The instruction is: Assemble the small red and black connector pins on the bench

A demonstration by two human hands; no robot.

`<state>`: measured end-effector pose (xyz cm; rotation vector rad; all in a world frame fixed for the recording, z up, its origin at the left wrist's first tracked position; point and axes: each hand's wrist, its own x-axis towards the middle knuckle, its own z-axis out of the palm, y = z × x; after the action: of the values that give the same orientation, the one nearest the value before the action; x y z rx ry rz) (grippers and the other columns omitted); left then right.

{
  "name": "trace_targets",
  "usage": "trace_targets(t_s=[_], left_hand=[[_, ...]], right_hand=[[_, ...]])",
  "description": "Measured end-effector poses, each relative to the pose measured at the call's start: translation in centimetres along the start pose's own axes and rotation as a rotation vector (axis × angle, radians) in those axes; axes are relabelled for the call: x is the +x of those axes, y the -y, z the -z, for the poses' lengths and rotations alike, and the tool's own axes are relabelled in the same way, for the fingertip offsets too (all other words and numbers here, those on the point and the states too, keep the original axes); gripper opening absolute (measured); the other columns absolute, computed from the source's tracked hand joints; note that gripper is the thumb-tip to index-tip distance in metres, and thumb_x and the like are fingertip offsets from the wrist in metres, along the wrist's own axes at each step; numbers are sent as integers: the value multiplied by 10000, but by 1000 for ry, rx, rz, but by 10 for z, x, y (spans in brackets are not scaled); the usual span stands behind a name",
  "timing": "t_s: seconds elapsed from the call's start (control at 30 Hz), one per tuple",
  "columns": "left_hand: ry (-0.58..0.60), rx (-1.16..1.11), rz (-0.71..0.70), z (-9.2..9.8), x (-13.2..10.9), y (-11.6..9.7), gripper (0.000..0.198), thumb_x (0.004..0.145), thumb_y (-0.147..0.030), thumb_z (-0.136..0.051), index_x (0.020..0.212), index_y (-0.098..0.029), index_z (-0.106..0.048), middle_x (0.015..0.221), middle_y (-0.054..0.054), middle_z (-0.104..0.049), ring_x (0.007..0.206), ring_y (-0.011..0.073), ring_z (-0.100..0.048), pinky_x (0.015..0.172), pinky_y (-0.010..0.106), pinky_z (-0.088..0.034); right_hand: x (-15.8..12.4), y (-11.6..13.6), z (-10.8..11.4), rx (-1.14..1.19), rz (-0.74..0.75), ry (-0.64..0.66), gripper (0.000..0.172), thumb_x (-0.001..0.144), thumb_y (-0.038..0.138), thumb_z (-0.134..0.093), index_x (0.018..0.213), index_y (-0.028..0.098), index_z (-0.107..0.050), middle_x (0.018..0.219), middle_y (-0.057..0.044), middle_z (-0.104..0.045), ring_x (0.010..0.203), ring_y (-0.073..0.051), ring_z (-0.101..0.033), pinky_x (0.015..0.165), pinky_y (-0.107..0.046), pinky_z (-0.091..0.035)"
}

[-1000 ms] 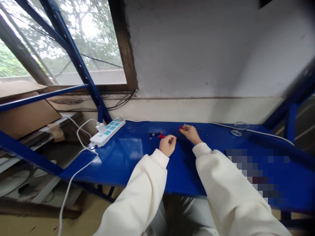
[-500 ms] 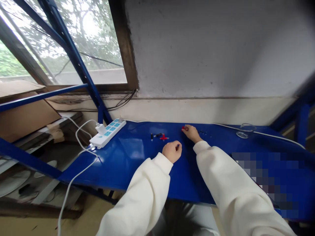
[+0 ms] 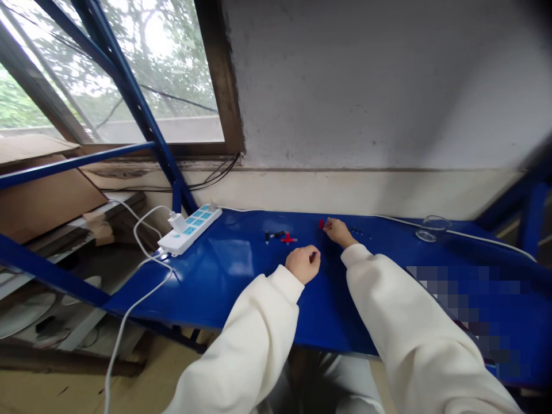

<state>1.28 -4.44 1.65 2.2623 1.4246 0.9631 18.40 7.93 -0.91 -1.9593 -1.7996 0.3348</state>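
Two hands on the glossy blue metal bench [image 3: 224, 270]; white power strip with blue sockets [image 3: 190, 229] at 10 o'clock. Curled left hand [image 3: 303, 264] is closed, contents can't tell. Extended right hand [image 3: 338, 232] pinches the small red plastic piece [image 3: 321, 223] at its 10 o'clock fingertips. The red cross-shaped part [image 3: 287, 238] lies apart, 11 o'clock of left hand. Risk: slick surface, so the piece likely skids off if the pinch slips.
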Motion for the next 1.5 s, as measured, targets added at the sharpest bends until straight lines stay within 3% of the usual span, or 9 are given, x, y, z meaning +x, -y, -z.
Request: trace_targets(t_s=[0.27, 0.53, 0.67, 0.8, 0.97, 1.03, 1.13, 1.37, 1.5], left_hand=[[-18, 28, 9, 0, 0, 1, 195, 791, -261, -422, 798, -216, -612, 596, -7, -603, 566, 132, -558, 543, 223, -374], [-272, 57, 293, 20, 9, 15, 351, 824, -274, -393, 1162, -200, -456, 714, 24, -635, 709, 169, -608, 660, 256, -425], [-231, 130, 390, 27, 11, 22, 445, 845, -331, -367, 1283, -254, -349, 842, 49, -642, 766, 186, -611, 677, 274, -432], [-173, 184, 405, 26, 12, 25, 507, 844, -413, -357, 1328, -282, -281, 897, 63, -634, 782, 201, -608, 699, 292, -431], [-200, 132, 339, 20, 13, 34, 415, 843, -374, -385, 1242, -264, -410, 932, 81, -624, 799, 200, -604, 704, 285, -425], [-229, 81, 308, 17, 14, 39, 286, 844, -296, -392, 1092, -244, -522, 929, 83, -622, 811, 194, -599, 703, 283, -422], [-269, -70, 281, 11, 18, 45, 160, 816, -196, -424, 914, -206, -550, 812, 56, -628, 768, 166, -594, 686, 269, -426], [-163, -864, 320, 9, 23, 32, 137, 801, -271, -460, 857, -146, -461, 703, 7, -595, 367, 44, -462, 428, 198, -387], [-62, -1001, 278, 11, 20, 24, 199, 784, -302, -498, 877, -138, -438, 741, 25, -605, 374, 45, -496, 394, 173, -350]], right_hand=[[-3, 6, 5, -36, -43, 32, 114, 711, 176, -582, 808, 131, -620, 813, -87, -657, 787, -168, -608, 660, -224, -419], [-37, 15, 32, -109, -114, 16, 257, 727, 269, -561, 935, 131, -623, 887, -132, -655, 851, -224, -611, 659, -265, -421], [-75, 37, 41, -53, -43, -34, 215, 779, 312, -480, 851, 183, -637, 822, -92, -665, 787, -200, -620, 631, -251, -409], [-106, 59, 31, 9, 56, -117, 222, 808, 321, -436, 827, 201, -622, 755, -64, -662, 743, -177, -617, 631, -235, -396], [-118, 67, 16, 81, 142, -169, 216, 815, 315, -417, 801, 209, -604, 724, -50, -655, 712, -175, -610, 628, -232, -387], [-118, 66, 11, 125, 164, -176, 213, 813, 316, -416, 798, 210, -600, 726, -49, -653, 715, -174, -607, 636, -230, -388], [-116, 62, 6, 185, 176, -168, 209, 813, 322, -413, 800, 206, -586, 723, -48, -647, 715, -175, -602, 646, -232, -392], [-116, 61, 6, 452, 124, -158, 385, 858, 482, -266, 719, 205, -496, 608, -20, -579, 594, -146, -553, 607, -236, -392], [-116, 62, 6, 657, 183, -174, 459, 838, 556, -253, 626, 199, -449, 520, 13, -496, 502, -111, -478, 547, -223, -375]])
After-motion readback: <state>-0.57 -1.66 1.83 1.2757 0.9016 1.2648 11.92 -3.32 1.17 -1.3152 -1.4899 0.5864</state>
